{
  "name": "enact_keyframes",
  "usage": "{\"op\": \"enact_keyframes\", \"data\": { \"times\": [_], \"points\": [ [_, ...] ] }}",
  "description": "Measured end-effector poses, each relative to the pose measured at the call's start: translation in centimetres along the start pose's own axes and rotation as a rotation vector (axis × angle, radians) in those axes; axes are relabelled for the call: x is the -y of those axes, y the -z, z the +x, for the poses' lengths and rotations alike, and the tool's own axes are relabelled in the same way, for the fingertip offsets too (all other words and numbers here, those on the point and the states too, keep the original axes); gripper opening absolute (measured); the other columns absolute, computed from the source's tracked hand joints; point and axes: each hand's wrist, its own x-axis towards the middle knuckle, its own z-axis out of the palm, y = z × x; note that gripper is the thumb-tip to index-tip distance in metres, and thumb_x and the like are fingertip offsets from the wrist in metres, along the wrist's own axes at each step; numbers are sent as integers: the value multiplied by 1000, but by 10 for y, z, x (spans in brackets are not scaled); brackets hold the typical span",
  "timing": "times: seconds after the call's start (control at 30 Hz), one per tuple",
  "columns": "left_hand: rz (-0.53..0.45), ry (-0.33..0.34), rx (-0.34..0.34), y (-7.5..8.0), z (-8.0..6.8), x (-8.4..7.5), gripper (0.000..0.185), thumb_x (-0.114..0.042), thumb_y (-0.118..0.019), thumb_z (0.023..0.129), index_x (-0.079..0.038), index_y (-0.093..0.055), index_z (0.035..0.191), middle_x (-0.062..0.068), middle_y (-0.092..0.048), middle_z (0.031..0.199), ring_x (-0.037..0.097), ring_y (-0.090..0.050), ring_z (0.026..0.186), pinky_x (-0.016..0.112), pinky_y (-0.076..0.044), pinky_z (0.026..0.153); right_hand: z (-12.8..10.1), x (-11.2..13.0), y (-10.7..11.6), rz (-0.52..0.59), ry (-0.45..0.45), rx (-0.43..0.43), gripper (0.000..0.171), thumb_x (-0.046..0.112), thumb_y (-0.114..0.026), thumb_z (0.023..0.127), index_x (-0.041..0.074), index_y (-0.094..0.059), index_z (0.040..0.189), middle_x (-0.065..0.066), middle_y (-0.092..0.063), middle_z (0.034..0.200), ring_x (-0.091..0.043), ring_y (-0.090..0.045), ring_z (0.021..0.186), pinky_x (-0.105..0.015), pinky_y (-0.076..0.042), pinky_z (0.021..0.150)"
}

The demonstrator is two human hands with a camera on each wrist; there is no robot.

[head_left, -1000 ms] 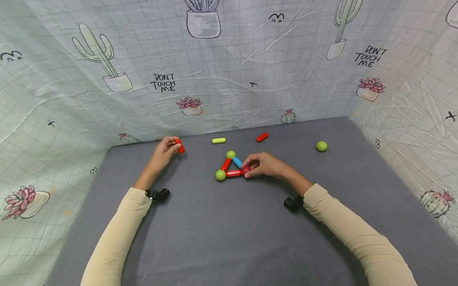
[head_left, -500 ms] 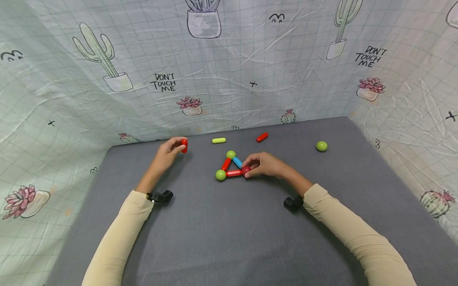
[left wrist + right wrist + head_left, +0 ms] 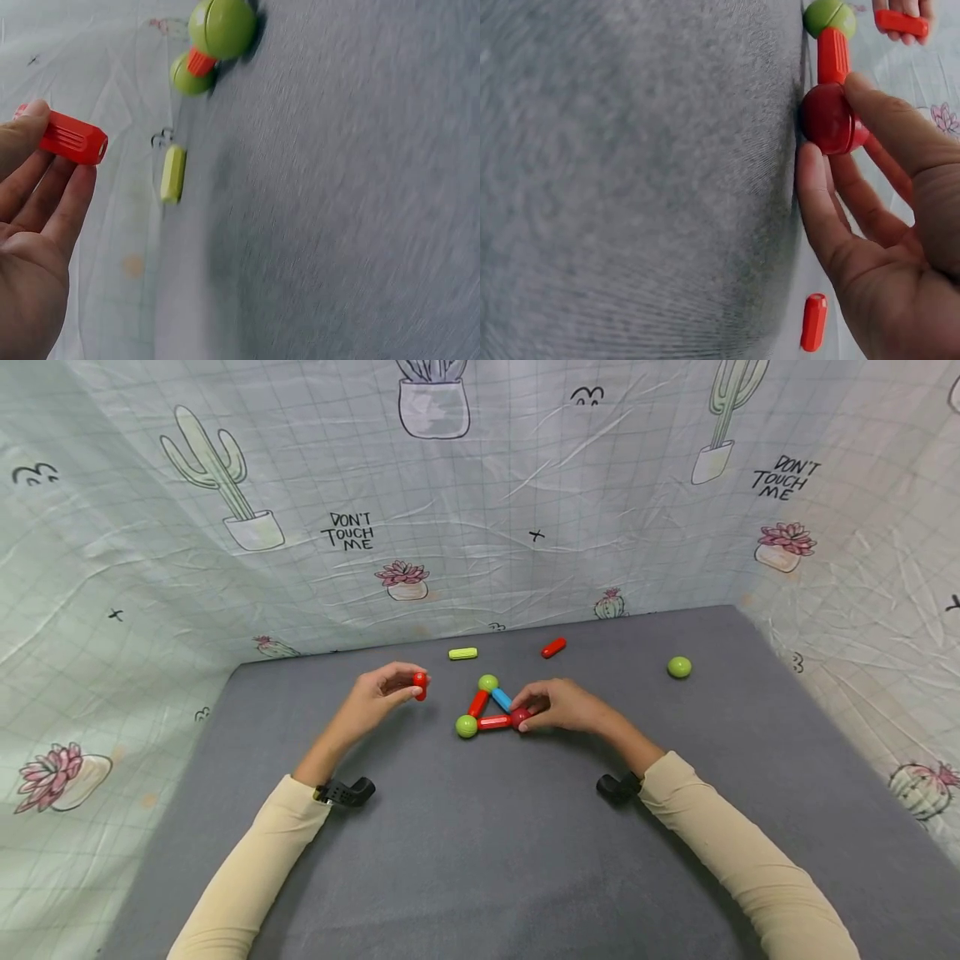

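Note:
Between thumb and fingers, my left hand pinches a red magnetic rod, held upright a little left of a triangle of rods and balls. The rod's grooved side and end show in the left wrist view. My right hand grips the dark red ball at the triangle's right corner. Green balls form the other two corners, one at the front left and one at the back. Two red rods and a blue rod join the three balls, the blue one partly covered by my right fingers.
Behind the triangle lie a loose yellow-green rod and a loose red rod. A loose green ball rests farther right on the grey table. A patterned cloth hangs along the table's back edge.
My left hand has carried the red rod rightward and slightly nearer, towards the triangle, and the rod has turned from slanted to upright. My right hand keeps its hold on the dark red ball.

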Motion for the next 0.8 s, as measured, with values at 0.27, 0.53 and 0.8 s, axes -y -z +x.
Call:
{"op": "enact_keyframes", "data": {
  "times": [0.27,0.53,0.8],
  "points": [
    [-30,-19,44,-15,0,-4,32,-17,-70,85,-13,-65,116,5,-68,112,14,-65,100,23,-53,81,-1,0,3,-57,80,-18,40,23,-79,78,16,-67,116,4,-66,111,-9,-64,94,-25,-53,80],
    [-69,-24,66,-23,0,-10,29,-18,-72,84,-17,-66,113,1,-69,109,14,-65,99,25,-54,82,1,-2,4,-76,126,-18,38,21,-77,80,17,-68,116,4,-65,112,-6,-64,94,-23,-53,80],
    [-115,-51,76,-30,2,-7,31,-15,-72,83,-11,-67,113,5,-69,108,16,-66,99,27,-55,80,0,-3,2,-60,129,-41,37,20,-78,79,16,-69,115,2,-66,112,-8,-65,94,-24,-54,78]
  ]
}}
